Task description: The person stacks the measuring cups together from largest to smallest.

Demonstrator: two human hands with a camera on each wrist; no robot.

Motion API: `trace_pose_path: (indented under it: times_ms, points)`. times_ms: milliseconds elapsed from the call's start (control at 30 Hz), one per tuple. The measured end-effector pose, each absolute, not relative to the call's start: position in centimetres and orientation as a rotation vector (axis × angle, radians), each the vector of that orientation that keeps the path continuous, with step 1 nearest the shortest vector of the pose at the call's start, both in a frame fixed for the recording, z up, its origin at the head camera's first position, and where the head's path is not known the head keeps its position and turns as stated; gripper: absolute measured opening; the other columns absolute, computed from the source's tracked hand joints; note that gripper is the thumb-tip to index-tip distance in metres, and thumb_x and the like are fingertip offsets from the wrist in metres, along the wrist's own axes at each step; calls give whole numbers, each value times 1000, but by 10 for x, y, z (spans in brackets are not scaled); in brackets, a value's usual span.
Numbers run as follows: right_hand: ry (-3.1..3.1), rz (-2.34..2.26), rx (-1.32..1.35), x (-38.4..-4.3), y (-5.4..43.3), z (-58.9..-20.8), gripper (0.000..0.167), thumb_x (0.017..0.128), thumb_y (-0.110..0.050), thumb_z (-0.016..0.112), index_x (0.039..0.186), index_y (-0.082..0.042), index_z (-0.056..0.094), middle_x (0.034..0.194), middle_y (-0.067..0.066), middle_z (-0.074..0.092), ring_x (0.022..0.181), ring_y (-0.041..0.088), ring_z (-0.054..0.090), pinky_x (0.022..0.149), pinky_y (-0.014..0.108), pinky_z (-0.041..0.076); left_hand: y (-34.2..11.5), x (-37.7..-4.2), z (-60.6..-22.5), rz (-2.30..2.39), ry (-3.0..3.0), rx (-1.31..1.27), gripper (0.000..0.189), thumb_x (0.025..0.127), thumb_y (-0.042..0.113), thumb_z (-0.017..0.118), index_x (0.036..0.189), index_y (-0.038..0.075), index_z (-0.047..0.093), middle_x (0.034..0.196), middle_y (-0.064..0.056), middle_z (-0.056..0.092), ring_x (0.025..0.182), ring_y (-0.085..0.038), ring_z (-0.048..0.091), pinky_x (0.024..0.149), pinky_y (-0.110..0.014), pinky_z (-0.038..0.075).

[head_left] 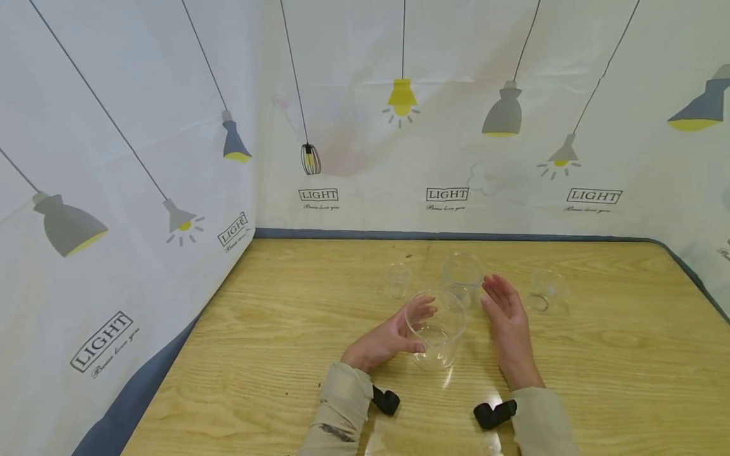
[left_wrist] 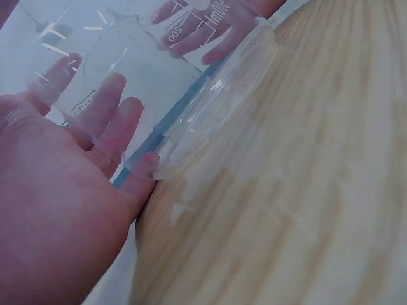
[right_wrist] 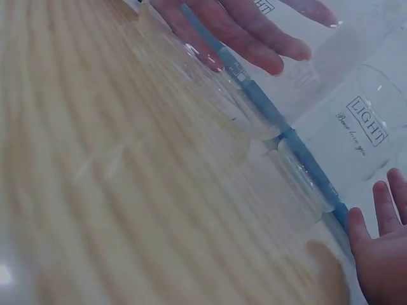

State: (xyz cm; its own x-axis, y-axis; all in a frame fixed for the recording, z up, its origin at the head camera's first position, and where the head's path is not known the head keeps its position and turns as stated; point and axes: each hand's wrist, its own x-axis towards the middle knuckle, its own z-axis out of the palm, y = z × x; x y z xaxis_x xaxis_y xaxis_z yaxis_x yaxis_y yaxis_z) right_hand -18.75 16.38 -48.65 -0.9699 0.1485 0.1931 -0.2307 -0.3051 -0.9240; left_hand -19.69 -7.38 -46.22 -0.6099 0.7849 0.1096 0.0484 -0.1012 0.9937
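Our left hand (head_left: 390, 337) stands around the left side of a clear graduated beaker (head_left: 441, 345), thumb in front and fingers beyond, loosely spread rather than clenched; whether skin presses glass, we cannot tell. Our right hand (head_left: 507, 329) is released, holding nothing, its palm facing that beaker across a gap.

Around us, largest first, rises the lamp-printed backdrop (head_left: 353, 38), then the wooden table (head_left: 274, 354). On it the graduated beaker appears to rest upright, between our hands. We judge that an uneven push from the left alone could tip or slide it, since nothing braces its right side.

Just behind sits a second beaker (head_left: 463, 272); shoving ours forward might knock the two together and chip a rim. Smallest are two glass vessels, one at the back left (head_left: 397, 278), another to the right (head_left: 549, 285). Being so transparent, the right one could be clipped by our right hand swinging outward.
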Motion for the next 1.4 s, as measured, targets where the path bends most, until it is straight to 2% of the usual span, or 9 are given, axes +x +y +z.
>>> trace_pose_path:
  times_ms: [200,400,700,933,1033,1200,1400]
  points:
    - [-1753,2346,86,-191,165,-491,56,90,-14,53,139,-8,26,140,15,28,128,21,27,93,18,33,-74,-196,-463,1773,1635,913,74,85,7,59,142,26,16,146,-15,13,133,-28,14,98,-41,30]
    - [-1767,2338,68,-197,164,-493,58,89,-14,54,139,-8,26,141,16,26,128,21,28,94,18,33,-75,-196,-464,1779,1633,917,75,84,14,61,142,24,15,146,-16,14,133,-29,14,101,-50,21]
    - [-1847,2322,50,-204,163,-493,62,88,-16,57,141,-12,24,143,10,24,130,17,24,95,17,31,-76,-196,-461,1791,1622,935,80,81,25,65,143,18,14,145,-18,14,133,-30,14,102,-51,16]
    - [-1849,2358,61,-209,164,-494,62,88,-12,57,141,-15,24,145,9,20,132,18,19,94,17,33,-75,-197,-462,1777,1619,937,89,78,35,66,144,15,9,146,-9,17,133,-30,13,103,-50,15]
    - [-1848,2370,63,-210,164,-494,64,87,-12,57,141,-17,23,146,8,19,133,18,18,94,18,32,-74,-198,-463,1757,1623,940,91,77,37,65,144,14,7,147,-10,15,133,-30,12,103,-49,14]
    - [-1875,2364,83,-213,164,-493,67,86,-15,59,142,-19,21,147,6,16,133,18,15,99,22,28,-75,-199,-464,1748,1627,936,93,76,39,66,144,14,7,147,-16,10,133,-29,12,103,-50,14]
    - [-2015,2285,50,-215,165,-495,69,87,-18,59,142,-26,18,148,0,16,133,17,16,104,33,21,-75,-199,-466,1776,1614,923,91,75,39,67,143,18,11,146,-16,12,133,-29,14,103,-49,15]
